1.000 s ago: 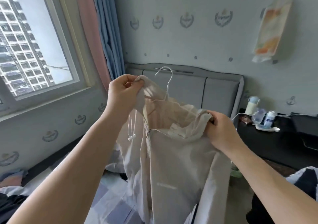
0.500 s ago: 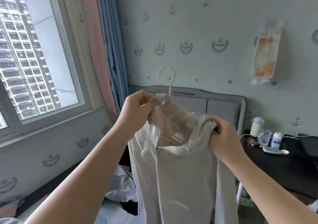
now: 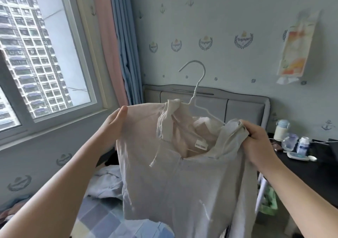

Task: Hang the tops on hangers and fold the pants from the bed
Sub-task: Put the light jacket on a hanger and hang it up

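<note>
A pale beige zip-up top hangs in front of me over the bed, with a white wire hanger inside its neck; the hook stands up above the collar. My left hand holds the top's left shoulder, thumb on the front and fingers hidden behind the cloth. My right hand grips the bunched cloth of the right shoulder, next to the hanger's bare right arm. The left arm of the hanger is covered by the cloth.
The bed below has a checked sheet and a crumpled light blue garment. Its grey headboard stands behind the top. A black side table at right carries bottles and a cable. A window and curtains are at left.
My left hand has slid outward from the collar to the left shoulder, spreading the cloth over the hanger. The top and hanger stand higher in view; my right hand keeps its grip.
</note>
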`<move>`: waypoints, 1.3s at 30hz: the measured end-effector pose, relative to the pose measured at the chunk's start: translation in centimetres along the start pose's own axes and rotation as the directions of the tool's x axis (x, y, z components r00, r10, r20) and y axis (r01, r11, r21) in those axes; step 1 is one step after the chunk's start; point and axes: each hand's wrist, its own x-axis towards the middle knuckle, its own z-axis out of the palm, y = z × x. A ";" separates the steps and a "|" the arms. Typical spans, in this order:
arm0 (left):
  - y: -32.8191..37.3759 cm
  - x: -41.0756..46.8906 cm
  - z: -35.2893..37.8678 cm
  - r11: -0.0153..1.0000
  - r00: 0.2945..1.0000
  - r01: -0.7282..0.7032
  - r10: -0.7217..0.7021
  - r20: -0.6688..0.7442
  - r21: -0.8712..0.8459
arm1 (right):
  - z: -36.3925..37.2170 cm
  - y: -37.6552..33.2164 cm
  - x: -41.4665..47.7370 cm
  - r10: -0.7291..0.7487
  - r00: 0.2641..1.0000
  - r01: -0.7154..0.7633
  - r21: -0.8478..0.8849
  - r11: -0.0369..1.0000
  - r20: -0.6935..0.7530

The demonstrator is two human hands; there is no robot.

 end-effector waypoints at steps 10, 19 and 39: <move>-3.2 -2.0 -2.3 0.916 0.969 -0.116 0.189 -0.160 0.383 | -1.1 4.2 -0.8 0.141 0.985 -0.132 -0.091 0.987 0.104; -1.8 -3.9 -3.3 0.962 0.997 -0.076 0.065 0.048 0.261 | 0.1 4.3 -1.2 0.135 0.991 -0.135 0.028 0.990 0.004; -5.3 -5.3 -1.5 0.949 0.940 -0.075 0.170 -0.296 0.306 | -3.2 4.6 -1.5 0.158 0.980 -0.159 -0.001 0.987 0.119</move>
